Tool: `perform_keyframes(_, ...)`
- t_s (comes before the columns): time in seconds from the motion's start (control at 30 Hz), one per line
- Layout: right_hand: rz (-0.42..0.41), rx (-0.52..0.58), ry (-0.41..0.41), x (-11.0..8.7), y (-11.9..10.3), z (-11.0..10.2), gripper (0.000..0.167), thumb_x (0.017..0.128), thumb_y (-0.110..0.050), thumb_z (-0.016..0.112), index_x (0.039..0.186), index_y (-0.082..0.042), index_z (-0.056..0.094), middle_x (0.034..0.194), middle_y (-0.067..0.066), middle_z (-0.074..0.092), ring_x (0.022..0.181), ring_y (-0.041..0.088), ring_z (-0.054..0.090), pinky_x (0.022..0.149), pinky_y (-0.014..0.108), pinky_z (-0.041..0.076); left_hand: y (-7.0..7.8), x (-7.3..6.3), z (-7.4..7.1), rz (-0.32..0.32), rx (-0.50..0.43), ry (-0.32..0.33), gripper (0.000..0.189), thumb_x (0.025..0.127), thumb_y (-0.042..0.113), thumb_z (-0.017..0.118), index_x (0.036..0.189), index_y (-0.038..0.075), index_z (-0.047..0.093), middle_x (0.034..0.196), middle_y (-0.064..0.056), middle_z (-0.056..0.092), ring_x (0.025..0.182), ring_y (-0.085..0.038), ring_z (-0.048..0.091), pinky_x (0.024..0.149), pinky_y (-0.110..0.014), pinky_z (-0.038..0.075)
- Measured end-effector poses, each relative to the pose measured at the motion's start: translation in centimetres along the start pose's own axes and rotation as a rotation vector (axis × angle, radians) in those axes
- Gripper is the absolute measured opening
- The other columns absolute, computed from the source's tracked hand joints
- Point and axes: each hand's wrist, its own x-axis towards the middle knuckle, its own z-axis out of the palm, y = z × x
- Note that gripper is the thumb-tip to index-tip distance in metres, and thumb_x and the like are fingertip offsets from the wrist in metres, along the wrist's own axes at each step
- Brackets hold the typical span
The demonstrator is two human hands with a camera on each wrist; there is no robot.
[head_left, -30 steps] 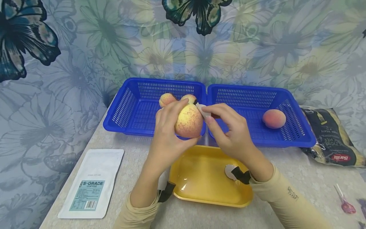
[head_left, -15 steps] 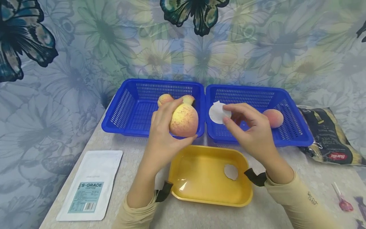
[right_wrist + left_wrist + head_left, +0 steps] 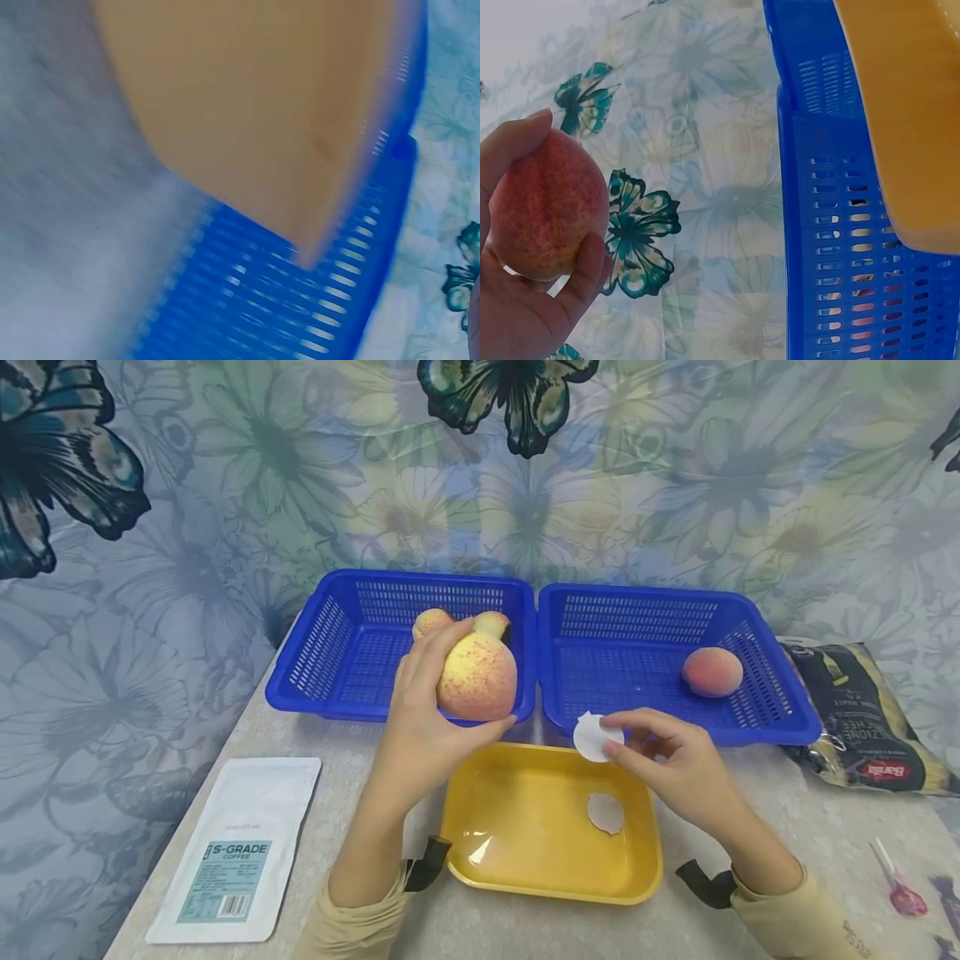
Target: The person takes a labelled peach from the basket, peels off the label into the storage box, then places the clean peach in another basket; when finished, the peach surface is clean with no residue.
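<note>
My left hand (image 3: 422, 714) grips a large yellow-red peach (image 3: 480, 678), held up in front of the left blue basket (image 3: 296, 689). In the left wrist view, thumb and fingers wrap round that peach (image 3: 551, 206). Between thumb and finger, my right hand (image 3: 678, 768) pinches a round white sticker-like disc (image 3: 594, 738) with a small tab, over the yellow tray's far right rim. A second pale disc (image 3: 604, 813) lies inside the yellow tray (image 3: 525, 893). The right wrist view is blurred and barely catches the hand.
Two more peaches (image 3: 431, 622) show in the left basket, partly hidden. One peach (image 3: 712, 672) sits in the right blue basket (image 3: 806, 718). A white coffee pouch (image 3: 247, 802) lies at left, a Barilla pasta bag (image 3: 855, 718) and a lollipop (image 3: 906, 897) at right.
My right hand has drawn the white disc away from the peach, first rightward, then down toward the yellow tray. My left hand keeps its grip on the peach, almost in place.
</note>
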Motion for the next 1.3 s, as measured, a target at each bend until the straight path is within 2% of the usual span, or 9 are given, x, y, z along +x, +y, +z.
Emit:
perform_keyframes(0.23,0.077,0.055,-0.185,-1.5,2.1,3.0,0.019,0.088,-0.013,0.076,0.106,-0.019,0.073,0.075,-0.004,0.060,0.065,0.008,0.053,0.054,0.023,0.047,0.1,0.1,-0.2,-0.013,-0.012,-0.007,0.094,0.064,0.023,0.094,0.144,0.036,0.046,0.146,0.013,0.047,0.138,-0.013,0.036,0.108,-0.052,0.039)
perform_keyframes(0.33,0.106,0.016,-0.262,-1.6,2.5,4.3,0.018,0.087,-0.015,0.076,0.104,-0.020,0.073,0.077,-0.006,0.062,0.062,0.005,0.052,0.051,0.022,0.046,0.2,0.1,-0.2,-0.022,-0.016,-0.015,0.095,0.064,0.023,0.095,0.144,0.037,0.045,0.146,0.013,0.046,0.137,-0.013,0.037,0.107,-0.052,0.041)
perform_keyframes(0.47,0.096,-0.088,-0.332,-1.6,3.1,5.6,0.017,0.086,-0.013,0.076,0.103,-0.017,0.073,0.072,-0.009,0.059,0.058,0.000,0.047,0.050,0.020,0.043,0.3,0.2,-0.2,-0.026,-0.023,-0.020,0.096,0.064,0.023,0.095,0.144,0.038,0.045,0.146,0.014,0.046,0.138,-0.013,0.037,0.106,-0.052,0.041)
perform_keyframes(0.6,0.084,-0.204,-0.350,-1.4,3.6,6.3,0.016,0.085,-0.013,0.075,0.100,-0.017,0.073,0.066,-0.011,0.052,0.055,-0.002,0.043,0.052,0.019,0.041,0.4,0.3,-0.2,-0.029,-0.032,-0.022,0.096,0.063,0.022,0.095,0.144,0.039,0.045,0.146,0.014,0.046,0.137,-0.012,0.037,0.106,-0.052,0.041)
perform_keyframes(0.97,0.114,-0.437,-0.370,-1.1,3.9,7.6,0.015,0.082,-0.022,0.078,0.096,-0.023,0.070,0.068,-0.015,0.050,0.062,0.001,0.044,0.059,0.019,0.038,0.3,0.2,-0.3,-0.055,-0.039,-0.036,0.096,0.064,0.022,0.095,0.143,0.042,0.045,0.145,0.015,0.046,0.137,-0.012,0.037,0.105,-0.052,0.042)
perform_keyframes(1.3,0.068,-0.521,-0.379,-1.3,4.0,8.0,0.018,0.080,-0.027,0.081,0.094,-0.025,0.070,0.072,-0.013,0.049,0.064,0.001,0.042,0.058,0.019,0.036,0.2,0.2,-0.3,-0.066,-0.042,-0.040,0.096,0.063,0.022,0.095,0.143,0.042,0.045,0.146,0.014,0.045,0.137,-0.012,0.037,0.105,-0.052,0.043)
